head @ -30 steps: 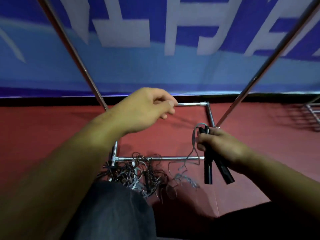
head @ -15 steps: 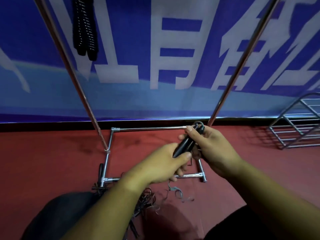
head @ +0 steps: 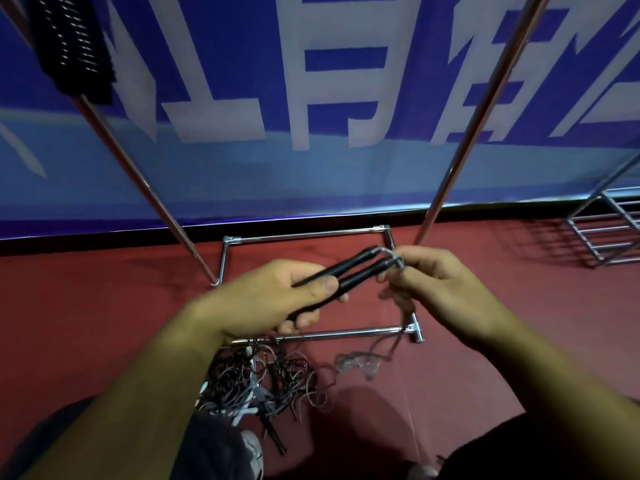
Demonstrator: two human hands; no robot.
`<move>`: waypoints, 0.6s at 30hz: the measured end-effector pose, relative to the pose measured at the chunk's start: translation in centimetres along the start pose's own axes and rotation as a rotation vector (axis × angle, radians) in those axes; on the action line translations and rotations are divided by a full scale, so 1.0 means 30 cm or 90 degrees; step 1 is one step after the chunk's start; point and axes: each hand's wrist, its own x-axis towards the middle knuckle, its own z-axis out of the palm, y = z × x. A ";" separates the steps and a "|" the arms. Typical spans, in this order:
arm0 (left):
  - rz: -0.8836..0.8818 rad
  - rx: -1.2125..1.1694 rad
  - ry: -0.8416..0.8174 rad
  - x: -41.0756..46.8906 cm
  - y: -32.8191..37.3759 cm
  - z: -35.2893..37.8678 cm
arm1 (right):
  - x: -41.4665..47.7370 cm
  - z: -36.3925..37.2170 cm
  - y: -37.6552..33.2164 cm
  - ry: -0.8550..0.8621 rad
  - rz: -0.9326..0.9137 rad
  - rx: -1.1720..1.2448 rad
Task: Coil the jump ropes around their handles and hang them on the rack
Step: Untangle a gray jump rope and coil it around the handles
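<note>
Head view, looking down: the left hand [head: 277,299] has its thumb and fingers curled round a pair of slim black jump-rope handles [head: 349,273], held side by side and angled up to the right. At their tips the right hand [head: 443,289] pinches the thin grey rope [head: 398,259] where it bends out of the handles. The rest of this rope drops below the right hand and lies in loose loops on the red floor [head: 104,323]. Both hands are above the rectangular base of the chrome tube rack [head: 311,234], between its two slanting uprights. A tangled pile of dark jump ropes [head: 263,379] lies on the floor at the base's near bar. A black coiled jump rope [head: 76,53] hangs at the upper left, in front of a blue banner with white characters [head: 346,81]. A chrome wire basket [head: 609,237] stands at the right edge.
</note>
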 end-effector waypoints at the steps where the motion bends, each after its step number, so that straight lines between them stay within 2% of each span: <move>1: 0.007 0.004 0.025 0.002 -0.002 -0.013 | 0.000 -0.008 0.015 0.018 0.013 -0.032; 4: 0.029 -0.041 0.115 0.004 -0.006 -0.047 | -0.003 -0.037 0.049 0.053 0.002 -0.257; 7: 0.074 -0.138 0.160 -0.008 0.005 -0.057 | -0.011 -0.048 0.070 0.094 -0.026 -0.294; 11: 0.072 -0.234 0.157 -0.007 0.012 -0.028 | -0.010 -0.025 0.067 0.055 -0.029 -0.219; 16: 0.005 -0.133 0.077 -0.005 0.000 -0.028 | -0.006 0.013 0.029 -0.002 0.035 0.154; 18: -0.003 -0.126 0.056 -0.007 0.005 -0.027 | 0.000 0.009 0.035 -0.011 0.024 0.184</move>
